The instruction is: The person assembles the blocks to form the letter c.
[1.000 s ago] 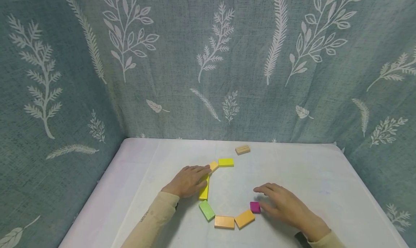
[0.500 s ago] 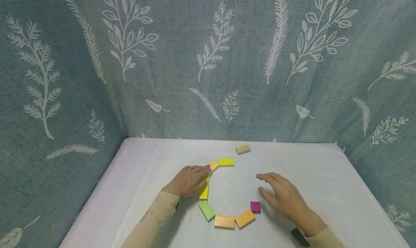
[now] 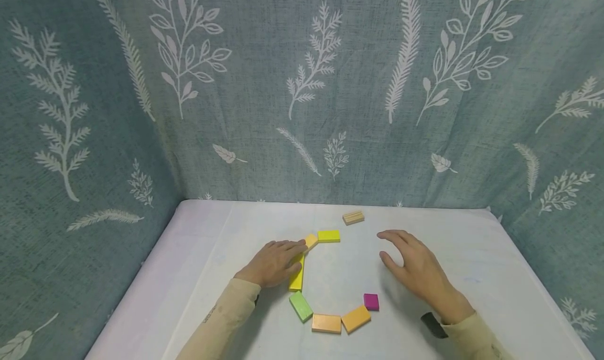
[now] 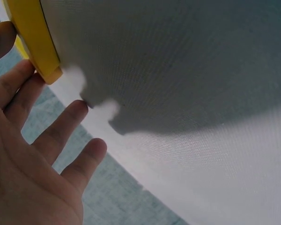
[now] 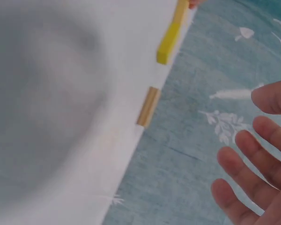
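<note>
My left hand (image 3: 272, 263) lies over a long yellow block (image 3: 296, 279) on the white table, its fingers fairly straight. In the head view the thumb lies across this block and the fingertips reach the small light-orange block (image 3: 311, 241) at its far end. The left wrist view has the yellow block (image 4: 37, 40) at the thumb and first fingertips, the other fingers spread. My right hand (image 3: 420, 268) is raised over the table's right side, thumb and fingers apart with nothing between them. A ridged wooden block (image 3: 353, 218) lies beyond it to the left.
A curve of blocks continues with a lime-yellow block (image 3: 329, 236) at the far end. Nearer me are a green block (image 3: 301, 306), two orange blocks (image 3: 326, 323) and a magenta block (image 3: 371, 302). Patterned cloth (image 3: 264, 87) hangs behind the table (image 3: 226, 229).
My right hand has moved away from beside the magenta block, forward and slightly right, and its fingers have spread wider. The left hand and the blocks have stayed in place.
</note>
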The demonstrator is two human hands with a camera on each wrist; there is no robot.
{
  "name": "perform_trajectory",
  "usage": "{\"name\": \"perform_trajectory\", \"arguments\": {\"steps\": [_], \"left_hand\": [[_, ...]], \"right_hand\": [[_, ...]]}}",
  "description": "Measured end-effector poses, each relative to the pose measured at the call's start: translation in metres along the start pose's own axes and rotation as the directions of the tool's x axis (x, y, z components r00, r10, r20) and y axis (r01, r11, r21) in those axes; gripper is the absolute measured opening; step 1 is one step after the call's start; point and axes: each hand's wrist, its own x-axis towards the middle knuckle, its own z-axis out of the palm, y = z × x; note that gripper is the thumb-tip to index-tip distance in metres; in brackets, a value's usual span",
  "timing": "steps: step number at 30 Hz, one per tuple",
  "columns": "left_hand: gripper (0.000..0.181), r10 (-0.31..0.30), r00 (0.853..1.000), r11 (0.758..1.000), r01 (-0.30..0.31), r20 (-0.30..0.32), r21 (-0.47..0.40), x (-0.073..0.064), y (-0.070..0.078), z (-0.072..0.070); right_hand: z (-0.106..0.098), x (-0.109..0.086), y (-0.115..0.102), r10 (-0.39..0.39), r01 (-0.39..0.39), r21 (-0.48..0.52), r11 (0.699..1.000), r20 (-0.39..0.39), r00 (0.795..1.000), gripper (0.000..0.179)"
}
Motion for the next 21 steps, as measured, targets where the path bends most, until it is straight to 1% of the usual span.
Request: {"name": "perform_trajectory", "arguments": {"steps": [4, 7, 10, 15, 18, 21], "left_hand": [[0.045, -0.006, 1.000, 1.000, 0.006, 0.003, 0.004, 0.001, 0.000, -0.001], [0.045, -0.022, 1.000, 1.000, 0.022, 0.015, -0.003, 0.001, 0.001, 0.000], [0.046, -0.035, 0.999, 0.999, 0.035, 0.026, -0.010, 0.001, 0.001, 0.001], [0.047, -0.035, 0.999, 0.999, 0.035, 0.024, 0.004, 0.000, 0.001, 0.002], [0.047, -0.031, 0.999, 0.999, 0.031, 0.023, 0.007, 0.001, 0.001, 0.001], [0.047, -0.022, 1.000, 1.000, 0.022, 0.019, 0.016, 0.001, 0.000, 0.001]], "right_hand": [[-0.004, 0.013, 0.003, 0.001, -0.001, 0.013, 1.000, -0.003, 1.000, 0.042], [-0.002, 0.022, 0.004, 0.002, -0.002, 0.023, 1.000, 0.006, 1.000, 0.044], [0.002, 0.029, 0.005, 0.022, -0.023, 0.023, 0.999, 0.038, 0.999, 0.048], [0.013, 0.039, 0.006, 0.064, -0.065, 0.007, 0.998, 0.115, 0.991, 0.053], [0.018, 0.046, 0.010, 0.074, -0.075, 0.005, 0.997, 0.137, 0.988, 0.054], [0.024, 0.052, 0.016, 0.061, -0.063, 0.007, 0.998, 0.146, 0.987, 0.055]]}}
